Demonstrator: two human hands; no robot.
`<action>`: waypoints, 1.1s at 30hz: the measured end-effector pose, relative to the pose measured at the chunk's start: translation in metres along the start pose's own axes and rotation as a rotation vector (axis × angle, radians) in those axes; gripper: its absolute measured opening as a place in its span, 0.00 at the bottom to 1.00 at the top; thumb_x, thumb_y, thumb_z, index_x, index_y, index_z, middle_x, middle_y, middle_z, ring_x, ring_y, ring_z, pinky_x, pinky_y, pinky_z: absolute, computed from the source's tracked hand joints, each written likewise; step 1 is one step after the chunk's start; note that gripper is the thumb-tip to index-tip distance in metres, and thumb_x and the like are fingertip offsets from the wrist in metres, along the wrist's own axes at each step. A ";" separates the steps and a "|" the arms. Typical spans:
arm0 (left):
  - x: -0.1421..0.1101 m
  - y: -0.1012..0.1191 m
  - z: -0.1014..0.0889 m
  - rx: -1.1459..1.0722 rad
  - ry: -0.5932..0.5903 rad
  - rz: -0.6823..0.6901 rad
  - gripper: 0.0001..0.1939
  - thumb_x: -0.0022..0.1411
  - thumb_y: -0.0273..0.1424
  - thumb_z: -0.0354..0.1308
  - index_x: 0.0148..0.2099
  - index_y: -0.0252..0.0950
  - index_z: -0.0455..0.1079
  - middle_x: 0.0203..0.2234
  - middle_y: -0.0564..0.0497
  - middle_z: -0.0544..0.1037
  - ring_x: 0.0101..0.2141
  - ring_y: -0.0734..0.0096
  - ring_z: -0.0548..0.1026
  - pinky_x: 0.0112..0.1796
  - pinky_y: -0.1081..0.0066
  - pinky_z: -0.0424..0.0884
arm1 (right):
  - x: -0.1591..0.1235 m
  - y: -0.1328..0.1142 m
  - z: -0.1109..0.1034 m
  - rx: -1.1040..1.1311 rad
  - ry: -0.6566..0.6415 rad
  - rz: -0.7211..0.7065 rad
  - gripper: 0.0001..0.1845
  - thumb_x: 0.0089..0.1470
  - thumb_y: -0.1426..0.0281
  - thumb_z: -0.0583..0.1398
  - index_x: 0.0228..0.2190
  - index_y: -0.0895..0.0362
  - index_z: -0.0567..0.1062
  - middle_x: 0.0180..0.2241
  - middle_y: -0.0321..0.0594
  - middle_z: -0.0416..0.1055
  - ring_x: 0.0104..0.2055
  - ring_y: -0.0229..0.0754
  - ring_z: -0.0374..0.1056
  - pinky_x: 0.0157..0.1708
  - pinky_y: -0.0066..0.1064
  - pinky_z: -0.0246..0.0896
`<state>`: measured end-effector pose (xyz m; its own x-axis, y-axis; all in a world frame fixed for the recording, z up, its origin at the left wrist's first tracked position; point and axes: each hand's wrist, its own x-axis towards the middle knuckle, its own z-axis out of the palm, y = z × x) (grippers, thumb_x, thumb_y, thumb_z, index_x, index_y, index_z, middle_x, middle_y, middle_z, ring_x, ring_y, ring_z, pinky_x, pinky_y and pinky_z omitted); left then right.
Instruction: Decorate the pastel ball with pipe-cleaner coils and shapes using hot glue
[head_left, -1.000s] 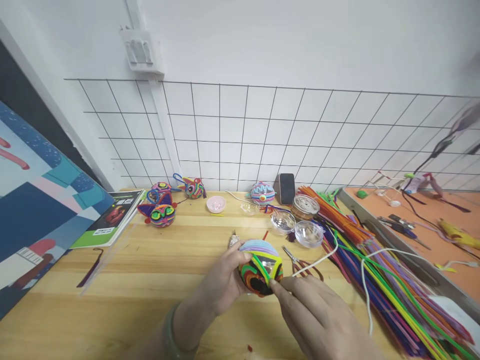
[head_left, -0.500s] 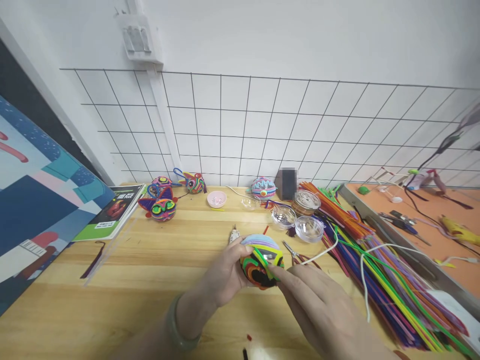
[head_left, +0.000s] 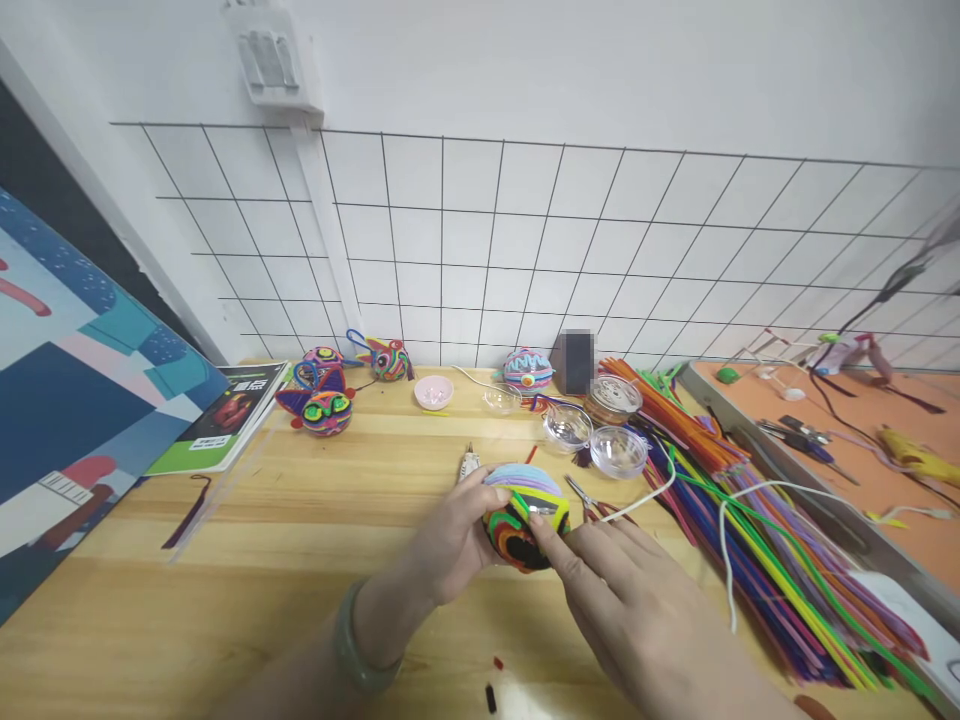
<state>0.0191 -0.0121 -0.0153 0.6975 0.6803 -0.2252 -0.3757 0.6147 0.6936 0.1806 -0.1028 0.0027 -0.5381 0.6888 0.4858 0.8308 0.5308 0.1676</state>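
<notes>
A ball covered in coiled pipe cleaners, lilac and blue on top with yellow, green, orange and black bands below, is held over the table. My left hand, with a pale green bangle at its wrist, is closed round the ball's left side, thumb on top. My right hand reaches in from the right. Its index fingertip presses on the ball's front, by a green strip and a bare shiny patch. The other fingers are stretched beside it; its thumb is hidden.
Behind the ball lie a glue-gun-like nozzle tool and pliers. Clear half-shells and a pink bowl stand farther back. Pipe-cleaner bundles and a white cable lie right. Finished ornaments sit at back left.
My right index fingertip has shifted slightly up and left across the ball's front. The ball remains in my left hand. The view has tilted slightly.
</notes>
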 end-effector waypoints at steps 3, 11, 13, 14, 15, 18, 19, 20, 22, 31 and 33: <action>0.000 0.000 0.000 0.004 -0.011 -0.001 0.16 0.53 0.31 0.58 0.46 0.34 0.69 0.40 0.43 0.76 0.40 0.61 0.73 0.38 0.66 0.69 | 0.001 0.000 -0.002 -0.014 -0.012 -0.039 0.20 0.62 0.79 0.46 0.51 0.73 0.67 0.27 0.46 0.69 0.28 0.45 0.65 0.29 0.40 0.61; -0.001 -0.001 0.003 0.011 0.016 -0.006 0.17 0.55 0.37 0.61 0.45 0.35 0.70 0.41 0.44 0.76 0.41 0.61 0.73 0.38 0.65 0.69 | 0.002 -0.002 -0.006 -0.027 -0.036 -0.038 0.21 0.61 0.79 0.46 0.51 0.73 0.68 0.27 0.46 0.69 0.28 0.46 0.66 0.30 0.42 0.60; -0.001 -0.002 0.003 0.019 0.033 0.001 0.16 0.54 0.34 0.62 0.45 0.34 0.70 0.40 0.44 0.76 0.40 0.62 0.74 0.38 0.66 0.68 | 0.001 -0.002 -0.005 -0.017 -0.046 -0.037 0.21 0.61 0.79 0.46 0.52 0.73 0.67 0.28 0.47 0.70 0.29 0.47 0.67 0.30 0.43 0.61; -0.001 -0.002 0.003 0.018 0.039 0.007 0.16 0.53 0.33 0.62 0.45 0.34 0.70 0.40 0.44 0.77 0.39 0.63 0.74 0.38 0.67 0.68 | 0.001 -0.002 -0.005 -0.012 -0.046 -0.038 0.21 0.61 0.79 0.45 0.52 0.73 0.66 0.28 0.47 0.70 0.30 0.48 0.67 0.31 0.43 0.61; 0.000 -0.003 0.002 0.015 0.043 0.015 0.15 0.53 0.31 0.62 0.44 0.34 0.70 0.39 0.44 0.77 0.39 0.64 0.74 0.38 0.67 0.68 | 0.001 -0.002 -0.004 -0.009 -0.044 -0.039 0.21 0.61 0.79 0.45 0.52 0.73 0.66 0.28 0.47 0.70 0.30 0.48 0.67 0.31 0.44 0.61; 0.001 -0.005 0.001 0.011 0.031 0.052 0.13 0.54 0.30 0.61 0.44 0.33 0.70 0.38 0.45 0.77 0.39 0.64 0.74 0.40 0.67 0.68 | 0.002 -0.002 -0.003 0.008 -0.041 -0.030 0.21 0.61 0.79 0.46 0.53 0.73 0.65 0.28 0.46 0.70 0.29 0.46 0.67 0.30 0.42 0.61; 0.001 -0.005 0.001 0.012 0.024 0.064 0.13 0.55 0.29 0.61 0.43 0.33 0.70 0.37 0.45 0.77 0.39 0.64 0.74 0.40 0.67 0.67 | 0.002 -0.002 -0.002 0.015 -0.037 -0.028 0.21 0.61 0.79 0.46 0.53 0.73 0.65 0.28 0.46 0.71 0.29 0.46 0.67 0.30 0.41 0.61; 0.002 -0.006 0.000 0.014 0.017 0.074 0.12 0.55 0.30 0.60 0.43 0.33 0.70 0.37 0.45 0.77 0.39 0.64 0.74 0.41 0.67 0.67 | 0.002 -0.002 -0.002 0.023 -0.033 -0.028 0.21 0.61 0.79 0.46 0.53 0.73 0.65 0.28 0.46 0.71 0.29 0.46 0.67 0.29 0.41 0.60; 0.002 -0.005 0.000 0.014 0.007 0.086 0.12 0.56 0.30 0.60 0.43 0.33 0.70 0.37 0.45 0.77 0.39 0.63 0.74 0.42 0.66 0.67 | 0.002 -0.003 -0.003 0.038 -0.014 -0.035 0.21 0.61 0.79 0.47 0.53 0.73 0.65 0.28 0.46 0.71 0.28 0.44 0.66 0.28 0.39 0.60; 0.001 -0.002 -0.001 0.024 -0.012 0.074 0.17 0.54 0.33 0.60 0.47 0.33 0.70 0.40 0.42 0.77 0.41 0.58 0.74 0.42 0.63 0.67 | 0.002 -0.003 -0.009 0.171 0.082 -0.014 0.16 0.61 0.80 0.50 0.47 0.70 0.70 0.27 0.45 0.71 0.28 0.42 0.65 0.30 0.37 0.59; 0.001 -0.002 0.000 0.026 0.000 0.063 0.18 0.54 0.34 0.60 0.47 0.33 0.69 0.40 0.42 0.77 0.41 0.58 0.73 0.42 0.63 0.67 | 0.003 -0.003 -0.010 0.185 0.081 -0.013 0.15 0.60 0.80 0.50 0.47 0.70 0.70 0.27 0.45 0.71 0.27 0.42 0.64 0.30 0.37 0.58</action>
<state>0.0204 -0.0127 -0.0173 0.6729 0.7174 -0.1801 -0.4029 0.5597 0.7241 0.1776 -0.1069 0.0119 -0.5292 0.6431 0.5535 0.7796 0.6261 0.0179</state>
